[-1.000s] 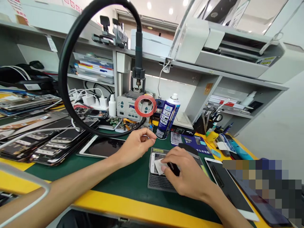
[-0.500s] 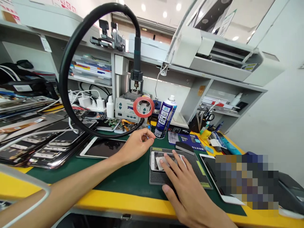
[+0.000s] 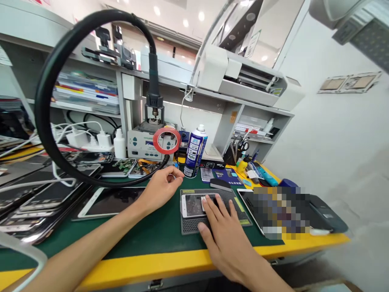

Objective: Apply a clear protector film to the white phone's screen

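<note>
Flat and spread, my right hand (image 3: 223, 235) rests on a white smartphone (image 3: 193, 205), its fingertips on a small white wipe (image 3: 204, 204) against the dark screen. Fingers cover the phone's right part and much of the wipe. Underneath lies a grey perforated mat (image 3: 191, 226). My left hand (image 3: 162, 186) hovers or rests left of the mat, near the foot of a blue spray can (image 3: 195, 152). Its fingers are curled, thumb and forefinger pinched together with nothing visible in them. Beneath the left forearm is a white-framed tablet (image 3: 114, 201).
A black ring-shaped hose (image 3: 45, 93) arches over the left side, near a station with red tape roll (image 3: 156, 142). Stacked screens (image 3: 51, 202) and white cables crowd the left. Another white tablet (image 3: 247, 202) lies right of the mat. A yellow edge (image 3: 158, 263) borders the green bench mat.
The view has swung to the right. My right hand has slid the wipe rightward across the phone's screen, baring more of its left part. My left hand keeps its curled pose.
</note>
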Motion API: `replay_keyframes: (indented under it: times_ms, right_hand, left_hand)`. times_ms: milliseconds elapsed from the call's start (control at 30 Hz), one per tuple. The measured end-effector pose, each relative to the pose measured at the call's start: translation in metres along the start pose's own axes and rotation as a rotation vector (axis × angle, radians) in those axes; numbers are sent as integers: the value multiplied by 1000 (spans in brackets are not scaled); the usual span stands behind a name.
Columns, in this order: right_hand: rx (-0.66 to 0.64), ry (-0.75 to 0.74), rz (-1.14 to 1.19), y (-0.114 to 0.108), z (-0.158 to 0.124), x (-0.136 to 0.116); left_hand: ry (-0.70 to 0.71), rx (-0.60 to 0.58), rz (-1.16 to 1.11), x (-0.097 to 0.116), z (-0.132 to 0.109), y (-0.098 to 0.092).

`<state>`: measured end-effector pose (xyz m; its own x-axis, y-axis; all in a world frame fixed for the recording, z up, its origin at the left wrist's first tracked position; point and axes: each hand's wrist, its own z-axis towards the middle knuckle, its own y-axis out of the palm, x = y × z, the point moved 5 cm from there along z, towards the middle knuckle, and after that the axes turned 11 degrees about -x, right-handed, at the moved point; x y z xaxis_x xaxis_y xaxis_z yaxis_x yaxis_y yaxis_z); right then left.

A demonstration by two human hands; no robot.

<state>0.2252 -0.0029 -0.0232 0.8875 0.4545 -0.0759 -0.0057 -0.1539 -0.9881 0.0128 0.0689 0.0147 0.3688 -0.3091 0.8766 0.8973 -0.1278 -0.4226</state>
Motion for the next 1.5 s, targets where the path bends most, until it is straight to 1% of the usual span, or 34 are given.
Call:
replay_keyframes:
  times_ms: [100, 200, 300, 467, 567, 633, 667, 833, 933, 1000, 1067, 1200, 1300, 1400, 1500]
  right_hand:
    - [21, 118, -15, -4, 0, 16]
    - [39, 159, -5, -5, 2, 18]
    - [47, 114, 39, -4, 8, 1]
    - [37, -52, 176, -8, 18, -42]
    - [21, -125, 233, -11, 20, -53]
    - [21, -122, 235, -11, 18, -47]
    - [25, -99, 227, -11, 16, -41]
    - [44, 102, 154, -7, 6, 10]
    - [42, 178, 126, -6, 2, 30]
    - [47, 194, 114, -6, 2, 32]
    - [58, 203, 105, -7, 0, 29]
    - [75, 198, 109, -4, -9, 17]
    - [71, 168, 145, 0, -22, 10]
    - [50, 152, 188, 2, -32, 9]
    - [30, 158, 222, 0, -33, 12]
  left_hand:
    - [1, -17, 19, -2, 2, 1]
    - [3, -38, 43, -3, 3, 4]
    - [6, -48, 68, -2, 3, 6]
    - [10, -48, 110, -3, 2, 3]
    - [12, -50, 132, -5, 3, 1]
    - [13, -51, 147, -7, 4, 1]
    - [12, -53, 154, -7, 4, 1]
    - [-1, -69, 199, -4, 2, 2]
    - [11, -98, 249, -1, 1, 4]
    - [36, -122, 293, 2, 0, 6]
    - [78, -164, 345, 6, -2, 11]
    - [203, -285, 437, 13, -10, 25]
    - [283, -349, 549, 13, -15, 38]
    - [329, -351, 667, 7, -18, 46]
    - [346, -304, 683, 3, -18, 47]
